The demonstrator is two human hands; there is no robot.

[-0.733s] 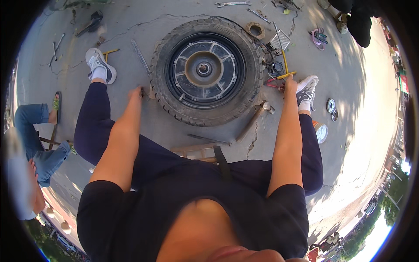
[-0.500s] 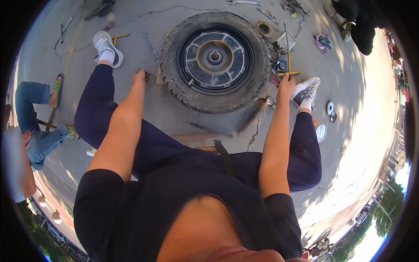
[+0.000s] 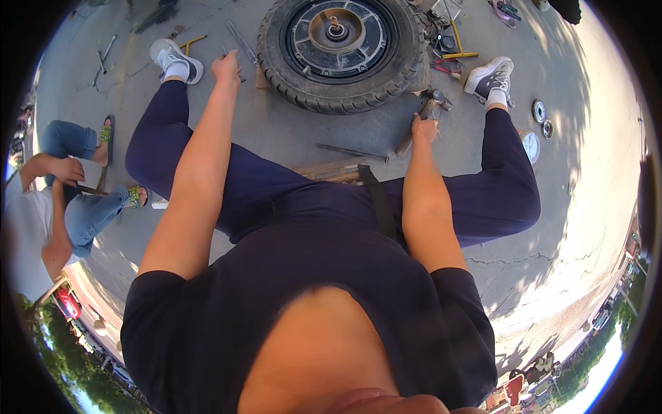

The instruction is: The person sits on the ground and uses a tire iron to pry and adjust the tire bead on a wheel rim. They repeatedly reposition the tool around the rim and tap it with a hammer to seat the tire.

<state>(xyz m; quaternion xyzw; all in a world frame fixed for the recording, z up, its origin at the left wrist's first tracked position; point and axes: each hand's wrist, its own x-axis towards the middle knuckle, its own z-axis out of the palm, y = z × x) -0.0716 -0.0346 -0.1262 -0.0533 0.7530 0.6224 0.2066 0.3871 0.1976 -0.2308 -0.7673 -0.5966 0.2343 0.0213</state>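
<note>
A wheel (image 3: 339, 52) with a black knobbly tyre and a metal hub lies flat on the ground, its axle upright. My left hand (image 3: 226, 67) is closed just left of the tyre around a thin dark tool, mostly hidden by my fingers. Below the tyre's right side, my right hand (image 3: 425, 129) is closed on the handle of a hammer (image 3: 436, 102). The hammer's head points away from me and its handle slants back to the left. A long dark metal bar (image 3: 353, 151) lies between my legs.
Right of the wheel are a yellow T-handled tool (image 3: 460, 55) and red-handled pliers (image 3: 446, 70). Bearings (image 3: 538, 110) and a round tin (image 3: 529, 146) lie past my right foot. Another yellow tool (image 3: 193, 43) is near my left foot. A seated person (image 3: 76, 165) is at left.
My right hand has left the yellow T-handled tool and come nearer, onto the hammer handle. My left hand stays beside the tyre with the thin tool. The whole view has shifted.
</note>
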